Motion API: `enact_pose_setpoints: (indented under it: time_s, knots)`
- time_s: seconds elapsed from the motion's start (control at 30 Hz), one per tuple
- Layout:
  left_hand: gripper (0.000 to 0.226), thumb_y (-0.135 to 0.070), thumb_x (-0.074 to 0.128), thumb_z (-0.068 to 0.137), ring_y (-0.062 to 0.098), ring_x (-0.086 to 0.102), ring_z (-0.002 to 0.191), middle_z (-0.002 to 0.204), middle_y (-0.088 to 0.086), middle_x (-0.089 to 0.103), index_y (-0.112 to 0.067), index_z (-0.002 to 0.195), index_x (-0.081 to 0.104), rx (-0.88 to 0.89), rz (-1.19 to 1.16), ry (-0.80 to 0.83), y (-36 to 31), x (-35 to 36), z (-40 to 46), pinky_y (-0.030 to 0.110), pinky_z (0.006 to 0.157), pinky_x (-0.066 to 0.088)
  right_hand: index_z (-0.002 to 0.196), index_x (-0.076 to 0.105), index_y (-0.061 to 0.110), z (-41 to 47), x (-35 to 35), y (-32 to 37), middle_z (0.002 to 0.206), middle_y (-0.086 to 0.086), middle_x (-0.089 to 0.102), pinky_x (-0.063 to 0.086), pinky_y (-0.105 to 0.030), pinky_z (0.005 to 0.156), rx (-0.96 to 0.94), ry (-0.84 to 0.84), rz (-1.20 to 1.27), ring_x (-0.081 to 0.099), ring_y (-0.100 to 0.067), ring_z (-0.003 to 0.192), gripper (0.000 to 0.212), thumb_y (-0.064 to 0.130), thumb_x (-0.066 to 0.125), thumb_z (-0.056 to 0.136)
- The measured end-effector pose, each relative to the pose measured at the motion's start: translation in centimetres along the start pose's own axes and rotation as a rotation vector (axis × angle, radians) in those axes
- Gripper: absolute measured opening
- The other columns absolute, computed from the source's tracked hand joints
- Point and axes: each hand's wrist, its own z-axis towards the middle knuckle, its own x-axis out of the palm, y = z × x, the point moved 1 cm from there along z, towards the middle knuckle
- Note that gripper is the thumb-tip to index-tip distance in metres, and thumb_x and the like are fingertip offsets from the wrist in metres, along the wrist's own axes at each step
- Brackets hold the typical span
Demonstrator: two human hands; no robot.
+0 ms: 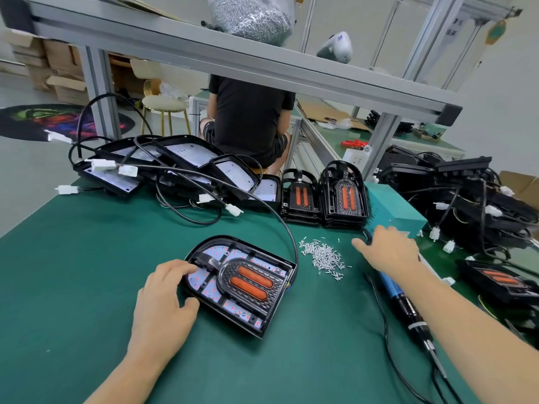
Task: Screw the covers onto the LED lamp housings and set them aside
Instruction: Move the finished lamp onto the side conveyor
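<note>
An LED lamp housing (233, 310) with its cover (248, 282) seated in it is lying flat on the green mat (87, 272), long axis running from upper left to lower right, rounded end pointing up-left. Two orange lenses (252, 282) are showing. The left hand (163, 298) is resting on its rounded end, fingers spread and relaxed. The right hand (388, 249) is reaching out flat beyond the loose screws (323, 256), holding nothing. Two stacks of covers (323, 196) are standing behind. An electric screwdriver (408, 310) is lying under the right forearm. No writing is legible.
</note>
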Motion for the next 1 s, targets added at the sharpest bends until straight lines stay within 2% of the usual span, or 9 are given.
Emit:
enact_pose_setpoints:
  time_s: [0.2,0.27,0.37,0.5,0.6,0.77,0.87,0.93,1.0]
  knots:
    - [0.049,0.009,0.063,0.070,0.014,0.050,0.092,0.119,-0.013,0.053,-0.020,0.109,0.063,-0.022,-0.009,0.025,-0.1,-0.2,-0.1,0.042,0.093,0.040,0.147,0.037,0.016,0.0,-2.1,7.3,0.143,-0.007,0.050,0.042,-0.034,0.098,-0.351,0.146,0.570,0.052,-0.023,0.124,0.066,0.050,0.054,0.094]
    - [0.049,0.008,0.062,0.071,0.013,0.054,0.084,0.118,-0.015,0.052,-0.022,0.109,0.063,-0.040,-0.033,0.023,-0.1,-0.3,-0.2,0.042,0.091,0.041,0.152,0.028,0.020,0.0,-2.0,9.7,0.150,-0.006,0.041,0.037,-0.034,0.101,-0.369,0.260,0.705,0.046,-0.024,0.131,0.075,0.057,0.053,0.092]
    - [0.044,0.005,0.061,0.074,0.015,0.056,0.097,0.118,-0.015,0.052,-0.022,0.109,0.063,-0.052,-0.097,0.014,-0.1,-0.4,-0.2,0.039,0.099,0.039,0.155,0.016,0.026,0.1,-1.5,12.4,0.159,-0.003,0.028,0.031,-0.038,0.108,-0.328,0.437,0.831,0.036,-0.025,0.140,0.089,0.069,0.053,0.086]
    - [0.033,-0.007,0.061,0.082,0.009,0.050,0.110,0.119,-0.022,0.049,-0.030,0.107,0.060,-0.052,-0.145,0.042,-0.1,-0.5,-0.2,0.038,0.105,0.034,0.157,0.011,0.021,0.4,-0.5,14.8,0.162,-0.003,0.020,0.026,-0.043,0.114,-0.250,0.543,0.886,0.027,-0.027,0.145,0.100,0.073,0.053,0.083]
    - [0.030,-0.022,0.067,0.082,0.012,0.049,0.112,0.123,-0.024,0.046,-0.033,0.108,0.058,-0.044,-0.108,0.056,0.1,-0.3,-0.2,0.036,0.105,0.034,0.156,0.016,0.017,0.6,-0.2,16.0,0.159,-0.005,0.027,0.031,-0.045,0.115,-0.270,0.556,0.921,0.035,-0.027,0.141,0.098,0.070,0.055,0.083]
    - [0.037,-0.028,0.069,0.079,0.013,0.045,0.110,0.124,-0.027,0.040,-0.030,0.114,0.058,-0.055,-0.053,0.048,0.2,0.2,0.0,0.029,0.100,0.034,0.146,0.039,0.023,0.0,-1.7,17.1,0.133,-0.001,0.054,0.045,-0.037,0.098,-0.487,0.502,0.857,0.056,-0.015,0.109,0.089,0.074,0.060,0.076]
    - [0.036,-0.025,0.070,0.079,0.002,0.041,0.097,0.123,-0.027,0.039,-0.028,0.113,0.059,-0.028,-0.044,0.018,0.0,0.2,0.0,0.030,0.100,0.033,0.146,0.037,0.025,-0.8,-2.5,17.6,0.108,0.007,0.060,0.046,-0.026,0.080,-0.641,0.551,0.778,0.061,-0.007,0.087,0.091,0.071,0.066,0.073]
    - [0.036,-0.025,0.071,0.079,0.001,0.040,0.094,0.123,-0.026,0.039,-0.027,0.113,0.060,-0.021,-0.040,0.013,-0.1,0.1,0.1,0.031,0.100,0.034,0.150,0.028,0.029,-1.2,-2.8,17.7,0.098,0.011,0.059,0.042,-0.026,0.081,-0.716,0.623,0.711,0.057,-0.005,0.083,0.097,0.066,0.072,0.072]
    - [0.036,-0.027,0.070,0.080,0.002,0.039,0.093,0.122,-0.029,0.036,-0.029,0.114,0.059,-0.025,-0.031,0.020,-0.2,0.1,0.0,0.030,0.098,0.034,0.151,0.025,0.033,-1.5,-3.0,17.6,0.115,0.008,0.058,0.043,-0.029,0.091,-0.740,0.710,0.638,0.058,-0.011,0.095,0.099,0.060,0.076,0.071]
